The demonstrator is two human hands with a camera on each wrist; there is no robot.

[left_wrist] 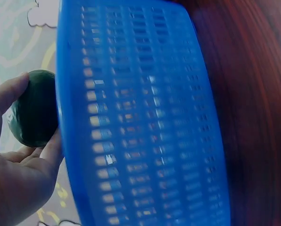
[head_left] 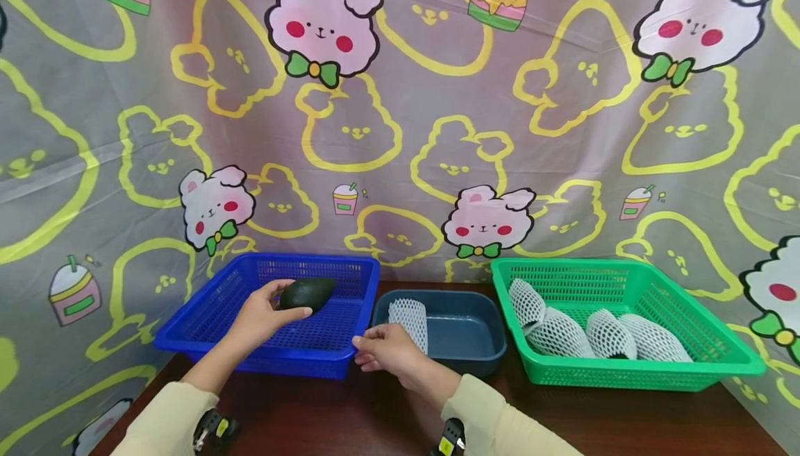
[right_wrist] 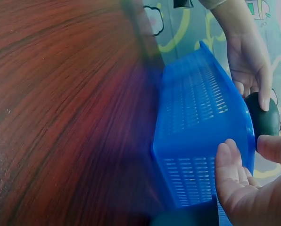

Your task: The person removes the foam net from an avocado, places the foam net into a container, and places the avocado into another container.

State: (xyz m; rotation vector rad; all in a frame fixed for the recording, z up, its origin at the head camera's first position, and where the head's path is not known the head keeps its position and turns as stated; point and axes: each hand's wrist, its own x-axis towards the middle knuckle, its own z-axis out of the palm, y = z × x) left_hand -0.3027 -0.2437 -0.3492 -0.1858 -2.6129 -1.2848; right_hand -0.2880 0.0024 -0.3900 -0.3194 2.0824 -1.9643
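My left hand [head_left: 262, 314] grips a dark green avocado [head_left: 307, 294] between thumb and fingers, above the blue basket [head_left: 206, 352]. In the left wrist view the avocado [left_wrist: 34, 108] shows past the basket's rim, with the thumb on one side and fingers on the other. My right hand [head_left: 394, 352] is at the basket's front right corner, its thumb apart from its fingers and nothing between them. Whether its fingertips touch the rim I cannot tell. Beside that hand, a white foam net sleeve [head_left: 409, 321] lies in the dark grey-blue tub [head_left: 465, 359].
On the right stands a green basket [head_left: 625, 376] with several foam-netted items [head_left: 559, 334] along its near and left sides. The baskets and the tub stand in a row on a dark wooden table [head_left: 400, 421], before a cartoon-print cloth [head_left: 437, 95].
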